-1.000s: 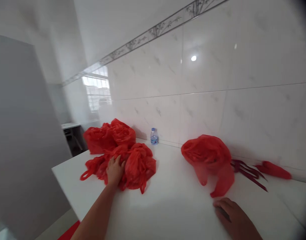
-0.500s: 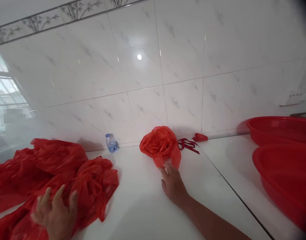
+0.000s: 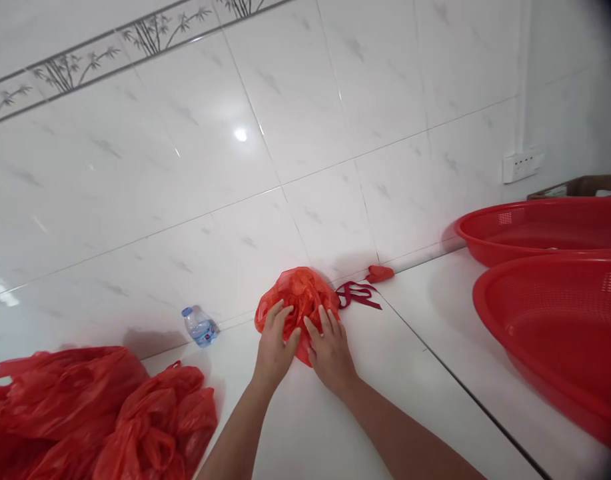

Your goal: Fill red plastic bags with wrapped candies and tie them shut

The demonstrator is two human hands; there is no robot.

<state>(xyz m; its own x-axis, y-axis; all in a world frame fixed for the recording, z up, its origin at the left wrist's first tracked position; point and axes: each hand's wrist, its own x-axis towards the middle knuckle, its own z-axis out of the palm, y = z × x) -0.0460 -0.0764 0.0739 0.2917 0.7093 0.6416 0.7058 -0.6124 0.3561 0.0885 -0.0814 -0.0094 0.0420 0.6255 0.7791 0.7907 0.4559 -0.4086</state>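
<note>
A crumpled red plastic bag [image 3: 301, 293] sits on the white table against the tiled wall. My left hand [image 3: 278, 343] reaches over its left front side, thumb and fingers spread. On the right front side lies my right hand [image 3: 331, 348], its fingers also apart and resting on the plastic. Both hands appear to touch the bag without closing round it. Just right of the bag is a dark red ribbon [image 3: 358, 293], and beyond that a small red bundle [image 3: 380, 273].
Several more red plastic bags [image 3: 80, 400] are heaped at the left. A small water bottle [image 3: 200, 328] stands by the wall. Two red plastic basins [image 3: 490, 303] are at the right, with a cardboard box [image 3: 585, 185] behind them. A seam runs across the table.
My left hand has moved right, from the heap of bags to the single bag. My right hand stays at that bag. The view has tilted and shifted to the right.
</note>
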